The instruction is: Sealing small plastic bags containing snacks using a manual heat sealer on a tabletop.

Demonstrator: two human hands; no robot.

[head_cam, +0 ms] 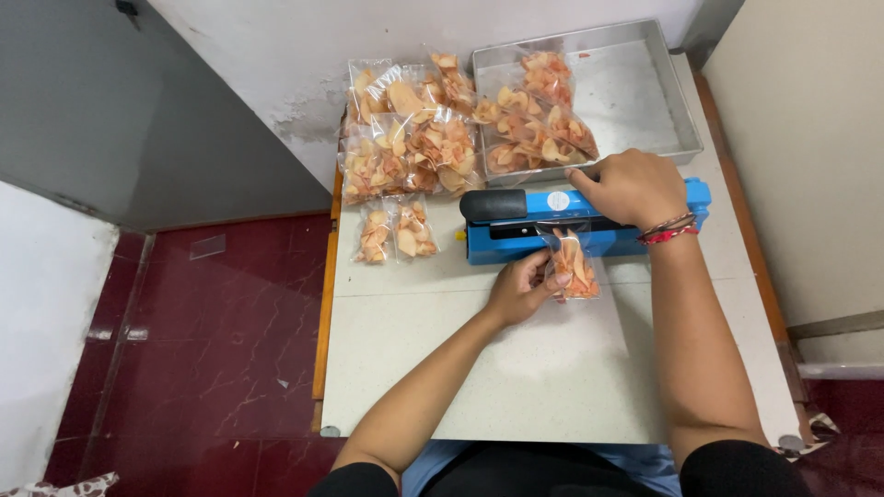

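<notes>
A blue heat sealer (502, 241) with a black handle lies across the white table (516, 368). My right hand (633, 187) presses down on its arm, fingers curled over it. A small clear bag of orange chips (576, 267) sticks out from under the sealer's jaw toward me. My left hand (521, 286) holds that bag by its left side.
A pile of sealed chip bags (410, 138) lies at the table's far left, two small ones (396, 230) nearer. A grey metal tray (635, 92) at the back holds more bags. Red tiled floor (203, 350) lies to the left, walls behind and right.
</notes>
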